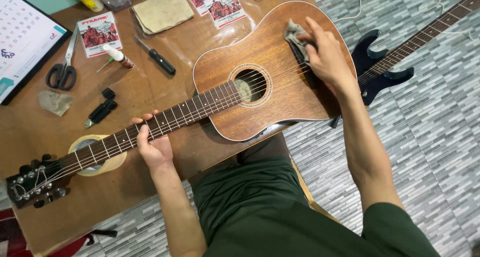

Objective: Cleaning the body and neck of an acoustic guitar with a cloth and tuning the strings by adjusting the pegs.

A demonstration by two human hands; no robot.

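I am wiping the acoustic guitar (280,82), which lies across the table (150,99). My right hand (327,57) presses a grey cloth (296,37) by the bridge at two o'clock; my left hand (152,147) clasps the neck at eight o'clock. Next, I judge, steady strokes around the strings.

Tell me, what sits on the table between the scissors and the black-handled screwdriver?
In the head view, between the scissors and the screwdriver lie a red-and-white string packet and a small white-capped bottle with a tiny green-handled tool beside it.
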